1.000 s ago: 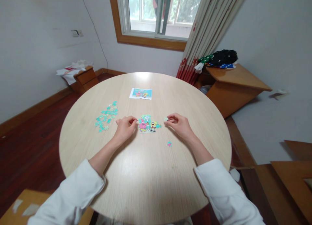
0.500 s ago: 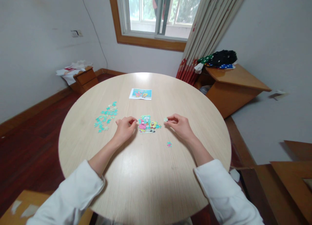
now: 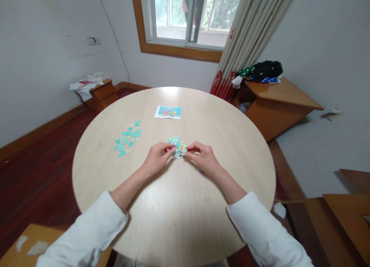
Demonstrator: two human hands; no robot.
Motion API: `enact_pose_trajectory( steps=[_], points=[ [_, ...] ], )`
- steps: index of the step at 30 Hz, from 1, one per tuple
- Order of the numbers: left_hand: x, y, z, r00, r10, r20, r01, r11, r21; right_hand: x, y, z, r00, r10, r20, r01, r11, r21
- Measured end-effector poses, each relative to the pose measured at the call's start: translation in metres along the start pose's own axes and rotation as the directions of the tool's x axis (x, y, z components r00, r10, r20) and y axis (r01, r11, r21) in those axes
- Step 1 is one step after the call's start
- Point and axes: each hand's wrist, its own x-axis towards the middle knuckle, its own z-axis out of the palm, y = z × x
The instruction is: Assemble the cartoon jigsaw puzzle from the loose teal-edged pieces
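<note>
A: What changed?
B: Both hands moved in. Half a second ago they were either side of the joined puzzle block (image 3: 175, 141); now the left hand (image 3: 156, 158) is over its left part and the right hand (image 3: 204, 157) over its right edge. Block's in the same spot, mid-desk (image 3: 173, 217).
A: Meaning?
B: My read: work has gone from holding bits off to the side to working on the block itself.
A: Grip?
B: Right: thumb and finger look pinched on a small pale piece (image 3: 185, 148), right at the block. Can't tell if it's seated. Left: thumb and finger close together over the pink figure; can't tell if anything's between them.
A: Anything else around?
B: Loose pile (image 3: 126, 133) of teal and pale pieces, left, well apart from the block. Printed picture (image 3: 169, 112) lies flat beyond it. One loose pink-and-teal piece (image 3: 201, 171) just beside the right hand's near edge.
A: In the way?
B: Mostly the fingers: they hide both sides of the block. Right hand also crowds that loose piece.
</note>
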Motion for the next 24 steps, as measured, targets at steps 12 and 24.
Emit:
enact_pose_trajectory(
  steps=[12, 24],
  points=[
    [0.001, -0.002, 0.007, 0.982, -0.105, 0.159, 0.149, 0.944, -0.295, -0.004, -0.006, 0.014, 0.997, -0.028, 0.075, 0.024, 0.999, 0.048],
    [0.002, -0.006, 0.006, 0.982, -0.142, 0.128, 0.177, 0.929, -0.325, -0.003, -0.001, 0.013, 0.997, -0.014, 0.081, 0.009, 0.997, 0.073]
  ],
)
